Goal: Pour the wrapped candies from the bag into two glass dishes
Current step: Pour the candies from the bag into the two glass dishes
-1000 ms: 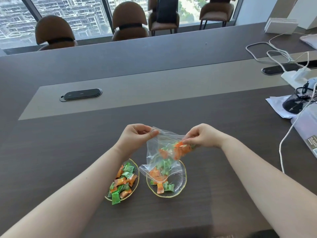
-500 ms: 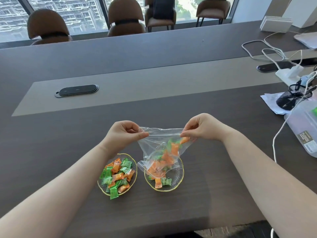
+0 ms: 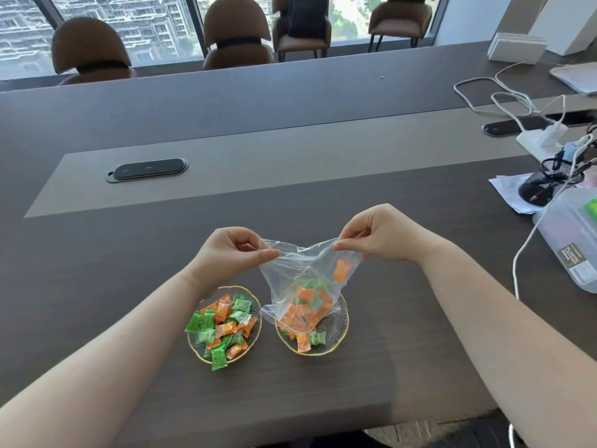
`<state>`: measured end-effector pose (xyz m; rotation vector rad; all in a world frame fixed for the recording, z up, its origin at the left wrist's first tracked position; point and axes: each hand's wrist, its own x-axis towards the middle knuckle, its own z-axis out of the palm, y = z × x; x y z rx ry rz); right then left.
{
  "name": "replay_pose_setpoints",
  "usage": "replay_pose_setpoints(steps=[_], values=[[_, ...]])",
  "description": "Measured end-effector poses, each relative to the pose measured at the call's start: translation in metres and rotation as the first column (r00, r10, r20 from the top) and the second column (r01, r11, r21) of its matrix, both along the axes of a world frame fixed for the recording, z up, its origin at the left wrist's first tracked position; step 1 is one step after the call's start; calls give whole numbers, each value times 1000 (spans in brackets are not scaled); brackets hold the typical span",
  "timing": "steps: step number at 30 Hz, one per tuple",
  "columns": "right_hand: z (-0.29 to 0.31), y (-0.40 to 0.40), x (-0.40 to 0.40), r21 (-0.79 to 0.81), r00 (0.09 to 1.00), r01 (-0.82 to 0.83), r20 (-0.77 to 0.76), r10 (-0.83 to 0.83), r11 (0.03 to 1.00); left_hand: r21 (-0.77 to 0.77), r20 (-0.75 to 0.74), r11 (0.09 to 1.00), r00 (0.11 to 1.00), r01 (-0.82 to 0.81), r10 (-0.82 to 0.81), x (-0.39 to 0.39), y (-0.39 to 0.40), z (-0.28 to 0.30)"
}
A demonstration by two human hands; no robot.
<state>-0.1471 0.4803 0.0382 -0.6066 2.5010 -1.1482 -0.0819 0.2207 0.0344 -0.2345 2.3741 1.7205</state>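
Your left hand (image 3: 233, 253) and your right hand (image 3: 381, 234) each have the fingers pinched on an upper corner of the clear bag (image 3: 303, 279), so it hangs between them. Its lower end rests in the right glass dish (image 3: 339, 331), where some orange and green candies (image 3: 307, 337) lie. The left glass dish (image 3: 255, 300) stands just beside it on the bench (image 3: 97, 286) and is full of candies.
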Motion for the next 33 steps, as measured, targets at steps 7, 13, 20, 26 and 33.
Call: replay_pose_setpoints(steps=[7, 13, 20, 26, 33], values=[[7, -5, 6, -21, 1000, 3, -24, -3, 1000, 39, -25, 999, 1000, -2, 3, 4, 0, 3], [16, -5, 13, -52, 997, 4, -78, -8, 999, 90, -58, 996, 998, -5, 10, 4, 4, 7], [29, -8, 14, -75, 993, -8, -116, -1, 997, 137, -105, 990, 994, -29, 44, 3, 2, 14], [32, -11, 14, -121, 990, 18, -135, -34, 993, 197, -130, 975, 983, -102, 129, 1, -5, 15], [43, -26, 9, -137, 991, -1, -134, -18, 991, 245, -134, 960, 976, -135, 171, 2, -19, 26]])
